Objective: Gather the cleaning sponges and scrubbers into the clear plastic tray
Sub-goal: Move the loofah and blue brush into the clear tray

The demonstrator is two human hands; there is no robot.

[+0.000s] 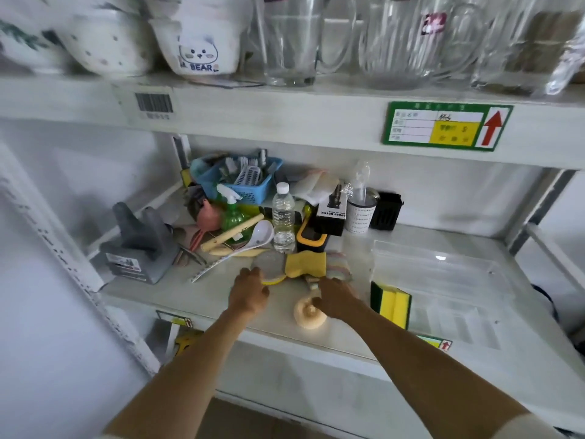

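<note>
Your left hand (248, 293) closes its grip on the round yellow-rimmed scrubber (269, 270); the right hand (335, 299) holds the beige brush (310, 313) near the shelf's (221, 299) front edge. Lift both together and carry them right into the clear tray (443, 280), beside the yellow-green sponge (391, 304).

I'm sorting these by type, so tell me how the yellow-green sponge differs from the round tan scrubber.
The yellow-green sponge is a rectangular block in two colours; the round scrubber is a plain tan disc. The sponge leans against the clear tray, untouched; the scrubber lies near the shelf's front edge with the right hand on it. Both are still outside the tray.
</note>
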